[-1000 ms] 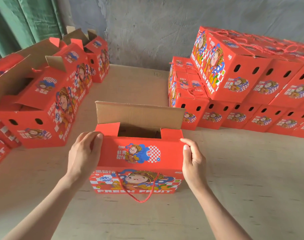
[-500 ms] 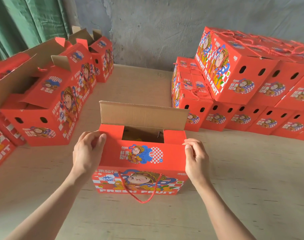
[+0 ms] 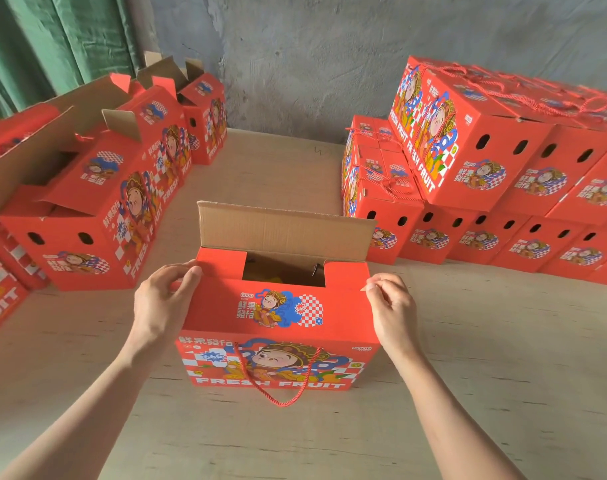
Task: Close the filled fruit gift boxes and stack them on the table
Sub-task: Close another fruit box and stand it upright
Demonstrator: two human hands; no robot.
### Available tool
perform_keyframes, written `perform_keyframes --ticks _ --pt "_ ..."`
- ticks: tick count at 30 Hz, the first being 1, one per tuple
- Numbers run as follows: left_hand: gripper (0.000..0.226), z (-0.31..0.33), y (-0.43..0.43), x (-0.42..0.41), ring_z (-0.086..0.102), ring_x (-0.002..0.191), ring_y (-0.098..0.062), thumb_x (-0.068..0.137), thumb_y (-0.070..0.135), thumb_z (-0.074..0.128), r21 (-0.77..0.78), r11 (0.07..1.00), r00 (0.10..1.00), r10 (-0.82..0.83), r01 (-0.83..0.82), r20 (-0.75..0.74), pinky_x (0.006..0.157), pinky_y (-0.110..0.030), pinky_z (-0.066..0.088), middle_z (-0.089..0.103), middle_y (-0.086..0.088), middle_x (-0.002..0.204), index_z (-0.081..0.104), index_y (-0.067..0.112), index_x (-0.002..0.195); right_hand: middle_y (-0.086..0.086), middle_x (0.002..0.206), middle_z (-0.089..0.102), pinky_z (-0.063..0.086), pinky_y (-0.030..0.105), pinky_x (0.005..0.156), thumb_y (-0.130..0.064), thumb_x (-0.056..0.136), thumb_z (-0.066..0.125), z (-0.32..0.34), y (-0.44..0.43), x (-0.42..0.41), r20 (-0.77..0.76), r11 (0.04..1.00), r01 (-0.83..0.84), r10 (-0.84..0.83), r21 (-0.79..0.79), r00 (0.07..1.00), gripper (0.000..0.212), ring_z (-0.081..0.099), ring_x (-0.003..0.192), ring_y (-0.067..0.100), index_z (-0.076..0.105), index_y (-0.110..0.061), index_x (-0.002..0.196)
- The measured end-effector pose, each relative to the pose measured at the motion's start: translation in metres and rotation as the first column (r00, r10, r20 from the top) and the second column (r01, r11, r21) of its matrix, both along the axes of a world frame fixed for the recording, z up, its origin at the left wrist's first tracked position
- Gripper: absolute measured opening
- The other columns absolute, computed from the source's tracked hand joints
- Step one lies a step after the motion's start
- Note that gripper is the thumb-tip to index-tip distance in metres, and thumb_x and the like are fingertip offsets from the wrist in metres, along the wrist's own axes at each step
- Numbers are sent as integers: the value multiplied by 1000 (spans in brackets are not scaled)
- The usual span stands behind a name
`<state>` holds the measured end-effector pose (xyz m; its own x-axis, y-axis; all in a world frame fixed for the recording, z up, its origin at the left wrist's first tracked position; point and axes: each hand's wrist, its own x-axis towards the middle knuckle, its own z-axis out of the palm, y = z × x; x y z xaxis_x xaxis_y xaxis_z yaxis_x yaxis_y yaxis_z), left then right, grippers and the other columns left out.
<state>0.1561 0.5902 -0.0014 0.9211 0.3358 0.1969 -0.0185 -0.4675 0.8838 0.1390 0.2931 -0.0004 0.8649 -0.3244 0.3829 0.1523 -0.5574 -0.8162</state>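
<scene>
In the head view, the fruit gift box [image 3: 278,317] is stood on the table [image 3: 503,341], rear flap [image 3: 284,230] upright. Its top corners are gripped by the left hand [image 3: 160,303] and pinched by the right hand [image 3: 392,306]. Something yellow, perhaps fruit, is glimpsed inside.

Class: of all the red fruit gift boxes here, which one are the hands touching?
The open box at front centre, standing alone: the left hand and right hand grip its top corners; the other boxes sit untouched.
</scene>
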Motion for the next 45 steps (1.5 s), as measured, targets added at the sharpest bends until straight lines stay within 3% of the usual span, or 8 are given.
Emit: perform_keyframes --ticks 9,15,19,24,28,32,38,45 --pt "20 2 5 5 61 75 -25 87 35 64 -47 998 992 31 -37 -123 73 -40 51 66 -2 77 70 16 82 10 95 57 36 6 73 7 89 54 -5 -5 3 -38 997 -40 43 64 998 18 53 86 16 67 7 76" --pt "21 0 2 10 54 65 -23 88 27 64 -163 986 987 7 -33 -163 61 -31 44 62 -6 70 64 12 73 0 95 54 38 3 68 4 90 54 -12 -2 0 -65 966 -60 79 253 995 20 53 79 -13 66 -8 79" --pt "18 0 2 13 52 61 -19 87 22 65 -257 966 983 -13 -34 -182 58 -29 43 60 -5 70 60 16 71 1 74 52 34 10 46 7 89 53 -10 -1 -1 -63 913 -62 95 403 993 23 43 48 -4 53 -16 86" --pt "14 3 3 17 53 60 -18 87 13 61 -427 903 965 -64 -52 -253 56 -29 45 59 -4 74 56 20 76 -2 86 55 38 9 52 10 86 54 -5 -3 3 -97 916 -56 103 397 990 28 48 65 4 53 -18 85" --pt "17 1 -3 9 54 69 -21 91 22 58 -40 998 992 38 -43 -120 63 -31 41 59 -1 75 61 14 77 7 90 59 42 16 57 4 88 56 -11 -3 0 -72 980 -49 64 194 995 14 52 68 8 60 -9 90" --pt "32 1 -2 1 46 58 -18 93 27 53 -41 997 994 58 -62 -87 53 -29 34 54 -2 63 56 8 68 6 95 58 44 12 79 7 87 57 -11 -1 -2 9 998 -21 21 62 1000 9 55 90 7 65 3 86" --pt "17 5 0 7 58 83 -32 91 17 54 -74 996 991 36 -46 -130 77 -48 48 63 -10 86 65 11 79 6 98 55 41 10 78 2 88 58 -9 1 -1 -26 999 16 -15 31 1000 11 53 89 6 68 7 85" --pt "20 6 -8 5 47 78 -23 91 8 50 200 979 998 -26 38 -62 64 -30 29 54 -6 85 62 0 78 10 97 52 40 13 78 6 89 54 -3 4 -2 -28 1000 11 -12 -29 1000 18 52 89 15 70 5 80"
